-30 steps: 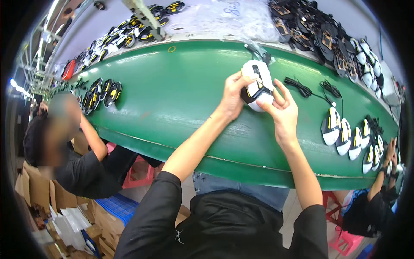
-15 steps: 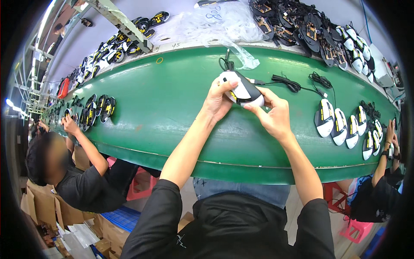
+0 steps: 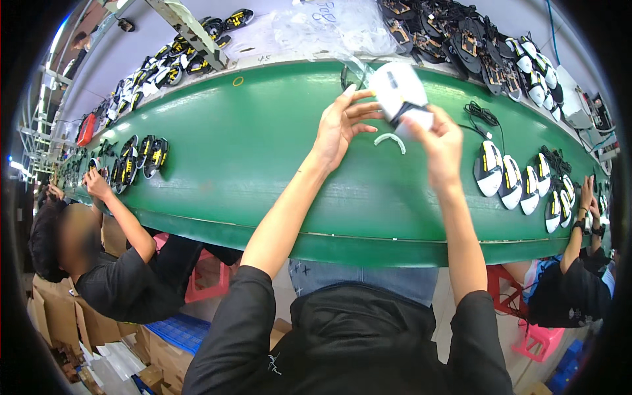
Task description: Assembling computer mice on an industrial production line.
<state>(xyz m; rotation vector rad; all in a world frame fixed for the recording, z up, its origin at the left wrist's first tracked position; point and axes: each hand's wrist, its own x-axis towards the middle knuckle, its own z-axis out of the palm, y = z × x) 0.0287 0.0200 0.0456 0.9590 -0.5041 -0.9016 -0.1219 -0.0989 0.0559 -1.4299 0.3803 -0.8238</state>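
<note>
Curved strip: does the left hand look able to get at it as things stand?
Probably yes: the left hand looks open, its fingertips close to the curved strip with nothing visible between. The right hand holds the mouse just beyond.

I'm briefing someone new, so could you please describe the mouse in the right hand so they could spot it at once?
Find the long green work surface, then the wearer's right hand reaching over it. That hand grips a motion-blurred, mostly white mouse with dark details. Unlike the mice lying farther right, it is being held.
</note>
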